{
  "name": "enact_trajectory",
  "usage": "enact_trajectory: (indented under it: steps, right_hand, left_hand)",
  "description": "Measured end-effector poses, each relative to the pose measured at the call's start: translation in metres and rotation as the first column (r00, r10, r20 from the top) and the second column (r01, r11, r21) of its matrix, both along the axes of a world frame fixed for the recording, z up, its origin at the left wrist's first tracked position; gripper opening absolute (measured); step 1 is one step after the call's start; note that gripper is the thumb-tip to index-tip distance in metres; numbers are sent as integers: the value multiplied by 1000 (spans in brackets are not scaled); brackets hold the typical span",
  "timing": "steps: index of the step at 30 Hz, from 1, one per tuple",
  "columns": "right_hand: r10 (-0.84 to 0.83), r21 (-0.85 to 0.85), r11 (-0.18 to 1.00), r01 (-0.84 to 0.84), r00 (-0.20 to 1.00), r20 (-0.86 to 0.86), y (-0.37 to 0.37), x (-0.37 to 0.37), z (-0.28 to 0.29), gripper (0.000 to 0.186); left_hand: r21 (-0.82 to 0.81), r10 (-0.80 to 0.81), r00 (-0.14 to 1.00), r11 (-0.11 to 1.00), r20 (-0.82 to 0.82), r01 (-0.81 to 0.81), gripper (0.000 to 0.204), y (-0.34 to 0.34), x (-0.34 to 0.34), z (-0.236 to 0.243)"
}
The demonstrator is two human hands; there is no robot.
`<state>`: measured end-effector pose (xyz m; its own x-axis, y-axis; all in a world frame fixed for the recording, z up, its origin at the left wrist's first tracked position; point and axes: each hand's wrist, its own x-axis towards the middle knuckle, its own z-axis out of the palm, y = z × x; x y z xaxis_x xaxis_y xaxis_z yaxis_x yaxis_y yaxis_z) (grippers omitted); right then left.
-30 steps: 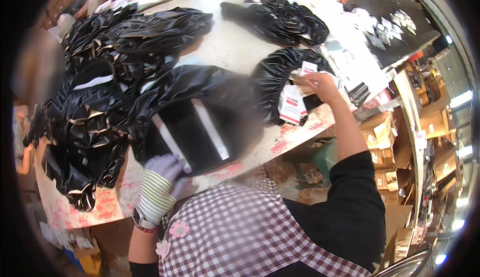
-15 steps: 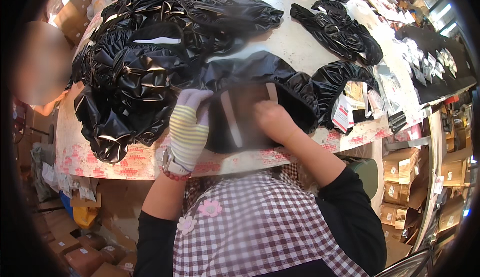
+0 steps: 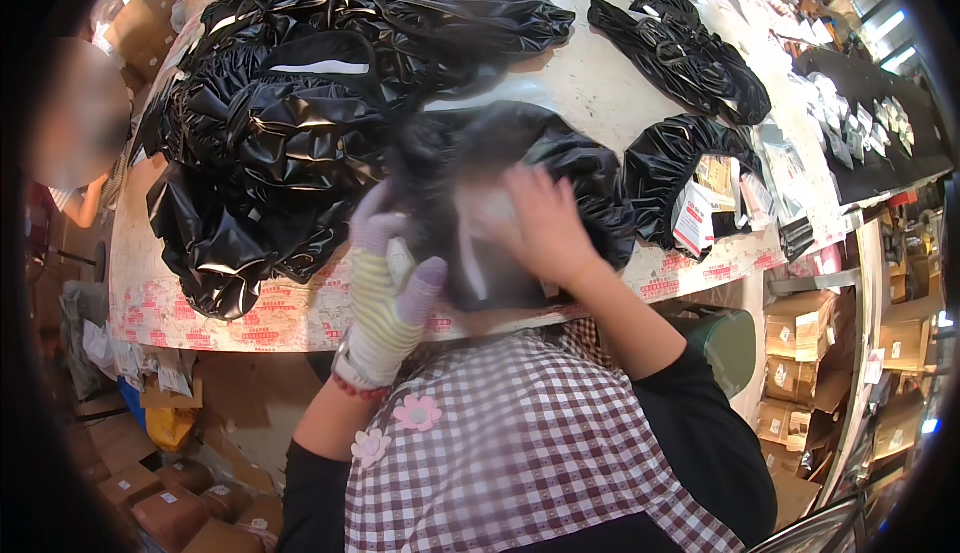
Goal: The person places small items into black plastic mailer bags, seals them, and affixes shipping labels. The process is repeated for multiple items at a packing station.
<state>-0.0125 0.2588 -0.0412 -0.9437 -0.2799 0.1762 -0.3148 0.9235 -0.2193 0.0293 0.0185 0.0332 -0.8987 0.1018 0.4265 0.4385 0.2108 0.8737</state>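
Observation:
A glossy black cover with a gathered edge point(image 3: 590, 168) lies on the table in front of me, its dark inner side facing up. A pale strip point(image 3: 473, 268) shows on that inner side. My left hand point(image 3: 385, 288), in a striped knit glove, is at the cover's left edge with its thumb held apart from the fingers. Something small and pale shows by its palm, too unclear to name. Above the middle of the cover is my bare right hand point(image 3: 550, 228), fingers spread and partly blurred. The cover around the fingertips is smeared by motion.
A big heap of similar black covers point(image 3: 270, 143) fills the table's left side. Another cover point(image 3: 690, 63) lies far right; nearer is one with paper cards point(image 3: 695, 228) in its opening. Cardboard boxes point(image 3: 800, 328) and a green bin point(image 3: 725, 348) stand below the table point(image 3: 250, 328). A person is at far left.
My right hand has gone from closed fingers to spread ones over the cover. My left hand has turned and its thumb has swung away from the fingers. The right-hand pale strip no longer shows clearly.

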Motion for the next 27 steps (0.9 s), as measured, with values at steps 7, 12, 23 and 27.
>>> enact_trajectory:
  steps: [7,12,23,27]
  right_hand:
    - [173,-405,907,-115,979,109,4,49,32,22]
    - [-362,-294,912,285,896,-257,70,97,42,18]
    - [321,-543,755,-368,929,-184,-2,25,62,14]
    - [717,-740,510,-439,692,83,-28,5,11,16]
  left_hand:
    - [-551,-68,978,833,-198,-54,72,94,-52,-49]
    - [-793,-253,966,598,-46,119,82,93,-42,-84]
    - [-728,-457,884,574,95,375,44,77,-12,-130]
    - [-676,-558,740,381,375,631,41,42,6,-78]
